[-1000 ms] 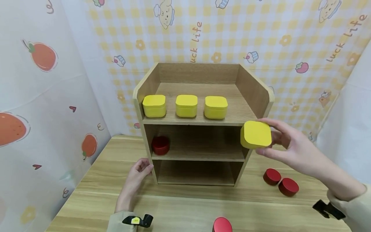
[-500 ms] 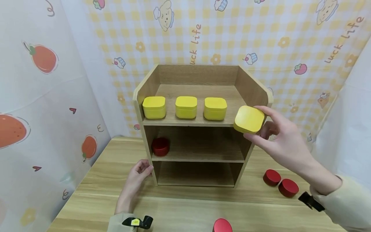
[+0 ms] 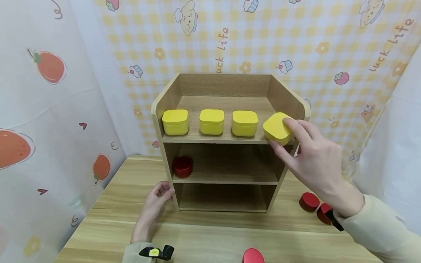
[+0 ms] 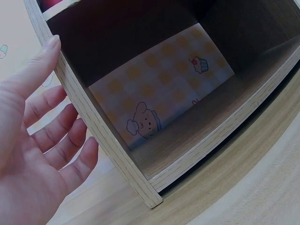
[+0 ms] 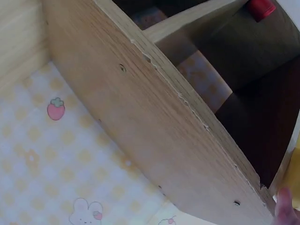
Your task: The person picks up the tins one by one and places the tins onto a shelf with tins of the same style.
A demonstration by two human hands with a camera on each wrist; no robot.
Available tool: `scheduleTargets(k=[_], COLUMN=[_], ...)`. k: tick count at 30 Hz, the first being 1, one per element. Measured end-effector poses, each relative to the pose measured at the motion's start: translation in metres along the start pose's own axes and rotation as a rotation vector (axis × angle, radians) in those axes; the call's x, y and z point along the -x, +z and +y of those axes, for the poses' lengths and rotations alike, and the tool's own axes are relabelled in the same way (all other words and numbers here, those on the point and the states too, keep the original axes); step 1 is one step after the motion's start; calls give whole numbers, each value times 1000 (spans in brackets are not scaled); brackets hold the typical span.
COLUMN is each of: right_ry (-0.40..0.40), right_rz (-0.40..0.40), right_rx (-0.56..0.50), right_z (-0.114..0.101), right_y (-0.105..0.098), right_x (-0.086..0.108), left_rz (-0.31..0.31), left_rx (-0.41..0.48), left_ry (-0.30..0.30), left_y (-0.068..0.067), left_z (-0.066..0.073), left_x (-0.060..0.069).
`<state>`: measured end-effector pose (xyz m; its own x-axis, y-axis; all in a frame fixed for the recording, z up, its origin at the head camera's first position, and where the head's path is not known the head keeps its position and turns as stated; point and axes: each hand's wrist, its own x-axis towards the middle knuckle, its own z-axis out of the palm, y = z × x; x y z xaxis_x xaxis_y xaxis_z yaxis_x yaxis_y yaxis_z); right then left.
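Observation:
My right hand [image 3: 315,159] pinches a yellow lidded box [image 3: 277,128] between thumb and fingers. The box is tilted at the right front of the top board of a wooden shelf [image 3: 227,140]; whether it touches the board is hard to tell. In the right wrist view just a sliver of this yellow box [image 5: 294,176] and a fingertip show at the edge. My left hand [image 3: 154,201] holds the shelf's lower left side, thumb on the front edge [image 4: 86,101] and fingers curled by its outer face. Three yellow boxes, left [image 3: 175,122], middle [image 3: 212,122] and right [image 3: 245,124], stand in a row on top.
A red round tin [image 3: 182,167] sits at the left of the middle compartment. On the table [image 3: 204,237], two red tins [image 3: 309,201] lie right of the shelf, one partly behind the right sleeve. Another red tin [image 3: 253,256] is near the front. Patterned cloth [image 3: 210,40] hangs behind.
My right hand has carried the yellow box leftward and up, from beside the shelf's right edge to the top board's front. The left hand keeps its place.

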<state>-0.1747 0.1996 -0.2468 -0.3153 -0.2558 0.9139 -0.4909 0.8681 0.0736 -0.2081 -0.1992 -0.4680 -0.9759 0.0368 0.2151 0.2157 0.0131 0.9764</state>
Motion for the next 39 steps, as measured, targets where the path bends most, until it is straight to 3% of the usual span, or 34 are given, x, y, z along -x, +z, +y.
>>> scheduleTargets(k=[6, 13, 28, 39], right_ry=[-71, -85, -68, 6], right_rz=[52, 77, 89, 81], right_rx=[132, 191, 232, 241], right_z=[2, 4, 4, -2], right_y=[6, 11, 17, 19], right_x=[-4, -6, -7, -6], left_rz=[-5, -14, -12, 1], left_rx=[15, 19, 3, 0], left_ry=[15, 14, 15, 7], left_y=[0, 1, 1, 1], left_z=[-1, -1, -2, -2], left_x=[0, 0, 0, 0])
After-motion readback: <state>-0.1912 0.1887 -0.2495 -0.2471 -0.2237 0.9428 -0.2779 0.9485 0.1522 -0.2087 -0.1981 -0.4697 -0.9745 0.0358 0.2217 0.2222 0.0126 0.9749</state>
